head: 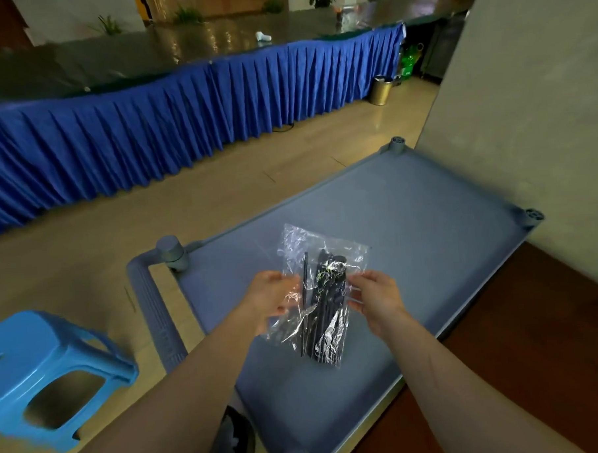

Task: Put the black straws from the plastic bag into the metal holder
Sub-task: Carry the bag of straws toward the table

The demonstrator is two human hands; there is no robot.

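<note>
Clear plastic bag (319, 294) of black straws (323, 304) held between left hand (271, 297) and right hand (376, 300).

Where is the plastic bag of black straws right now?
In the head view, the plastic bag is held up at centre between the left hand and right hand, above the grey cart top.

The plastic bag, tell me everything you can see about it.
The plastic bag is clear, thin and crinkled, catching glare. A bundle of black straws stands inside it, running along its length. It is held above the grey cart top, tilted. The left hand grips its left edge and the right hand its right edge.
</note>
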